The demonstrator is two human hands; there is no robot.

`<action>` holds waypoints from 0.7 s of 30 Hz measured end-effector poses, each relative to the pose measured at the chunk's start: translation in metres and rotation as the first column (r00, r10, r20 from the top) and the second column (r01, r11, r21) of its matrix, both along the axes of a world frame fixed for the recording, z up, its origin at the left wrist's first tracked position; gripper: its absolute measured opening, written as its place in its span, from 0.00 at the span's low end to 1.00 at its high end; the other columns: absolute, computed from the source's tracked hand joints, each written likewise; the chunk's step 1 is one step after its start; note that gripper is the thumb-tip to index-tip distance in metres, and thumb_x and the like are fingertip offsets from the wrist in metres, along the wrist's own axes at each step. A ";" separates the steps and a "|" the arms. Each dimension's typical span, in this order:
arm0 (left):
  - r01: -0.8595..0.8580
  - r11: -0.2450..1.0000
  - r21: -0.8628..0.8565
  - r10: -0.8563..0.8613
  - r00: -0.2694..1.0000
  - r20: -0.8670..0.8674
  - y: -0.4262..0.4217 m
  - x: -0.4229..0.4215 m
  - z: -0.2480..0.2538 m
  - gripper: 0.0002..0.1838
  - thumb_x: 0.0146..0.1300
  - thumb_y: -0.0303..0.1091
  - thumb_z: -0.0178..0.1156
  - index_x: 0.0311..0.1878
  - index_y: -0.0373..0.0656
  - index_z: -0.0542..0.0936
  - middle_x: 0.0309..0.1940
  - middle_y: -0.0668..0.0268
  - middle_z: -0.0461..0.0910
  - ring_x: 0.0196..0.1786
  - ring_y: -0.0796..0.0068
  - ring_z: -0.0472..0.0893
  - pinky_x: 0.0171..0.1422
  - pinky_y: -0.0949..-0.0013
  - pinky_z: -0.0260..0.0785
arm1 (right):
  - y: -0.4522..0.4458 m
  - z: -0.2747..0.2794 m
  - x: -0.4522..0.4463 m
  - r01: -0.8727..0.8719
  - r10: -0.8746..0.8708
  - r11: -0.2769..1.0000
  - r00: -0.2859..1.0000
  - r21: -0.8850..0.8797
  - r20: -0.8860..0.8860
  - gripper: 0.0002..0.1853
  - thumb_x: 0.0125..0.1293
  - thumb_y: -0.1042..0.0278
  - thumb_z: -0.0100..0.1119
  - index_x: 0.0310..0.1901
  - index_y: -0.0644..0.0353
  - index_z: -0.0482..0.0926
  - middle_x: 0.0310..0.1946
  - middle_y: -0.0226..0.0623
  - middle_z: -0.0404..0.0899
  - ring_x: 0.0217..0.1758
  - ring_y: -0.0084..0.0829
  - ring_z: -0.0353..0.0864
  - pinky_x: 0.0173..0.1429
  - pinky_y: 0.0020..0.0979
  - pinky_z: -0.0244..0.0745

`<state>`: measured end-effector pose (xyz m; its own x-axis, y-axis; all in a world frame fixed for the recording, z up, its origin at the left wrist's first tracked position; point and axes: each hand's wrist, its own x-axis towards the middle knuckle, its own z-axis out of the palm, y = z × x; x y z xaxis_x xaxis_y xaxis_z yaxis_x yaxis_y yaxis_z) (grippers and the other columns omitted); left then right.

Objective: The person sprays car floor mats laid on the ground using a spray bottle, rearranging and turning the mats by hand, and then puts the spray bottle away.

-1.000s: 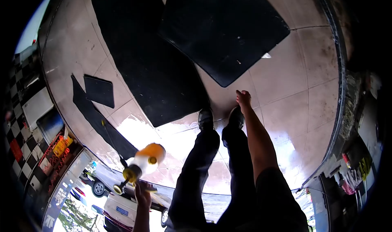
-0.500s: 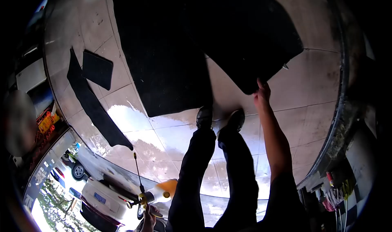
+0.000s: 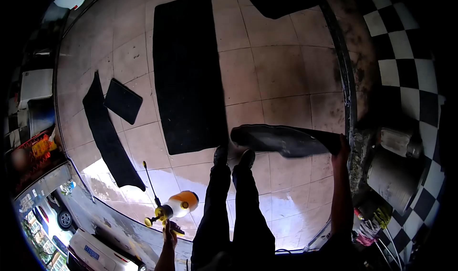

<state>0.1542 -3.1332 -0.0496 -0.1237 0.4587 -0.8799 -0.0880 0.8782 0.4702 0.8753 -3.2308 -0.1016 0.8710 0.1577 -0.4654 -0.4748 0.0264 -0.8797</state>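
Observation:
My left hand [image 3: 169, 234], low in the view, is wrapped round the handle of a pump sprayer [image 3: 180, 205] with a yellow head, an orange-and-white bottle and a thin lance. My right hand [image 3: 340, 150] grips one corner of a dark floor mat [image 3: 291, 141], which is tilted with its greyish face partly showing. The mat's other end is near my feet. Left of it lies a long black mat [image 3: 188, 75] on the tiles. Further left are a narrow curved black mat [image 3: 112, 142] and a small rectangular mat [image 3: 123, 101].
Another black mat [image 3: 281, 0] lies at the top. A dark kerb [image 3: 347, 94] runs along the right, before a checkered wall [image 3: 403, 70]. Near it stand a grey cylinder [image 3: 393, 178] and mop-like tools [image 3: 374, 225]. A white car [image 3: 93, 252] is at lower left; some tiles look wet.
My right hand has pulled the mat's corner right and lifted it, turning the mat onto a tilt. The sprayer appears higher in view. The head view has shifted, showing more wall.

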 end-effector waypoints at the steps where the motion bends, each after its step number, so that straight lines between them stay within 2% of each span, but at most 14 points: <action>1: 0.008 1.000 0.026 -0.009 1.000 0.001 0.005 0.005 -0.003 0.17 0.58 0.49 0.54 0.27 0.45 0.68 0.19 0.69 0.67 0.23 0.75 0.69 0.33 0.70 0.64 | -0.008 -0.015 0.015 -0.086 0.087 0.996 0.996 -0.038 0.025 0.09 0.59 0.64 0.55 0.35 0.60 0.73 0.29 0.30 0.75 0.36 0.24 0.75 0.43 0.26 0.68; 6: 0.130 0.990 0.062 -0.133 0.990 0.037 0.034 0.035 0.007 0.15 0.60 0.47 0.54 0.31 0.44 0.70 0.22 0.69 0.69 0.27 0.77 0.70 0.37 0.71 0.65 | 0.084 -0.026 0.035 -0.196 0.303 0.884 0.931 -0.425 0.202 0.16 0.56 0.66 0.58 0.45 0.63 0.73 0.24 0.30 0.69 0.30 0.24 0.67 0.41 0.29 0.64; 7: 0.209 0.976 0.063 -0.209 0.978 -0.010 0.039 0.039 0.009 0.14 0.60 0.46 0.54 0.31 0.43 0.70 0.22 0.69 0.69 0.27 0.77 0.70 0.37 0.72 0.64 | 0.109 -0.037 0.043 -0.212 0.318 0.890 0.923 -0.404 0.216 0.20 0.56 0.64 0.58 0.49 0.62 0.71 0.29 0.34 0.70 0.31 0.25 0.68 0.42 0.29 0.65; 9: 0.358 0.932 0.056 -0.354 0.933 -0.068 0.052 0.056 0.019 0.12 0.61 0.42 0.53 0.33 0.43 0.70 0.24 0.70 0.70 0.28 0.80 0.70 0.36 0.75 0.64 | 0.144 -0.063 0.063 -0.382 0.386 0.864 0.921 -0.327 -0.057 0.28 0.55 0.53 0.59 0.53 0.62 0.67 0.44 0.39 0.71 0.41 0.31 0.73 0.43 0.31 0.71; 10: 0.447 0.893 0.057 -0.442 0.893 -0.085 0.061 0.063 0.021 0.11 0.61 0.41 0.53 0.35 0.42 0.70 0.24 0.70 0.69 0.28 0.81 0.70 0.35 0.76 0.63 | 0.178 -0.048 0.053 -0.397 0.405 0.886 0.914 -0.240 -0.017 0.32 0.54 0.44 0.57 0.52 0.61 0.66 0.31 0.37 0.69 0.32 0.27 0.70 0.38 0.27 0.74; 12: 0.494 0.868 0.048 -0.486 0.866 -0.121 0.072 0.078 0.017 0.11 0.59 0.38 0.55 0.37 0.41 0.70 0.25 0.71 0.69 0.28 0.82 0.69 0.34 0.77 0.63 | 0.203 -0.064 0.044 -0.330 0.344 0.918 0.939 -0.222 0.027 0.33 0.55 0.39 0.52 0.52 0.60 0.64 0.28 0.35 0.70 0.31 0.29 0.72 0.36 0.27 0.73; 14: 0.532 0.847 0.018 -0.524 0.839 -0.150 0.085 0.115 0.026 0.12 0.56 0.35 0.59 0.39 0.41 0.69 0.25 0.73 0.67 0.28 0.84 0.67 0.33 0.78 0.61 | 0.204 -0.065 0.000 -0.492 0.509 0.827 0.861 -0.271 -0.011 0.28 0.59 0.47 0.51 0.52 0.61 0.66 0.43 0.36 0.72 0.43 0.28 0.72 0.45 0.28 0.68; 15: 0.585 0.810 0.029 -0.574 0.803 -0.161 0.087 0.124 0.022 0.13 0.55 0.34 0.59 0.40 0.40 0.69 0.25 0.73 0.67 0.29 0.85 0.66 0.33 0.79 0.61 | 0.191 -0.080 -0.025 -0.579 0.652 0.685 0.758 -0.442 0.018 0.22 0.59 0.51 0.53 0.47 0.59 0.70 0.34 0.30 0.74 0.33 0.19 0.71 0.34 0.21 0.65; 16: 0.632 0.773 0.044 -0.618 0.768 -0.171 0.088 0.134 0.017 0.13 0.55 0.33 0.60 0.40 0.40 0.69 0.25 0.73 0.67 0.29 0.86 0.65 0.32 0.79 0.60 | 0.180 -0.090 -0.063 -0.524 0.696 0.584 0.716 -0.620 0.050 0.16 0.58 0.56 0.55 0.42 0.58 0.72 0.29 0.25 0.73 0.27 0.13 0.67 0.27 0.19 0.60; 17: 0.664 0.744 0.072 -0.639 0.739 -0.213 0.090 0.148 0.015 0.15 0.54 0.32 0.61 0.41 0.38 0.69 0.25 0.74 0.66 0.28 0.86 0.64 0.31 0.80 0.59 | 0.154 -0.142 -0.104 -0.513 0.685 0.653 0.713 -0.557 0.146 0.13 0.57 0.61 0.56 0.41 0.57 0.71 0.28 0.26 0.73 0.27 0.16 0.70 0.28 0.20 0.64; 18: 0.691 0.713 0.114 -0.667 0.720 -0.194 0.091 0.158 0.012 0.16 0.55 0.34 0.61 0.42 0.37 0.69 0.24 0.73 0.66 0.28 0.84 0.66 0.32 0.79 0.61 | 0.135 -0.129 -0.160 -0.580 0.604 0.797 0.768 -0.169 0.213 0.15 0.57 0.61 0.57 0.42 0.57 0.71 0.29 0.29 0.74 0.27 0.19 0.72 0.30 0.21 0.68; 19: 0.763 0.631 0.139 -0.727 0.645 -0.235 0.089 0.169 0.008 0.18 0.55 0.35 0.60 0.44 0.37 0.68 0.25 0.70 0.68 0.29 0.82 0.67 0.33 0.77 0.62 | 0.119 -0.090 -0.197 -0.769 0.739 0.631 0.637 -0.107 -0.221 0.19 0.55 0.61 0.59 0.47 0.57 0.70 0.32 0.31 0.75 0.31 0.22 0.74 0.34 0.22 0.71; 20: 0.829 0.537 0.154 -0.780 0.558 -0.283 0.089 0.185 0.009 0.19 0.56 0.36 0.59 0.47 0.37 0.67 0.26 0.67 0.70 0.29 0.80 0.69 0.33 0.75 0.64 | 0.107 -0.070 -0.230 -0.867 0.826 0.498 0.481 -0.019 -0.294 0.24 0.53 0.56 0.62 0.48 0.61 0.69 0.31 0.32 0.75 0.35 0.22 0.75 0.40 0.24 0.72; 21: 0.846 0.510 0.155 -0.804 0.533 -0.262 0.088 0.199 0.011 0.22 0.58 0.38 0.57 0.50 0.38 0.64 0.28 0.63 0.72 0.31 0.77 0.71 0.35 0.74 0.65 | 0.097 -0.048 -0.269 -0.863 0.839 0.505 0.486 0.017 -0.244 0.27 0.53 0.54 0.62 0.49 0.64 0.68 0.34 0.35 0.75 0.38 0.25 0.75 0.44 0.26 0.72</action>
<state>0.3534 -3.0448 -0.0386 0.3143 0.6013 -0.7346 0.7002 0.3757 0.6071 0.6062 -3.1339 -0.1499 0.2236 0.7162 -0.6611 -0.3745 -0.5630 -0.7367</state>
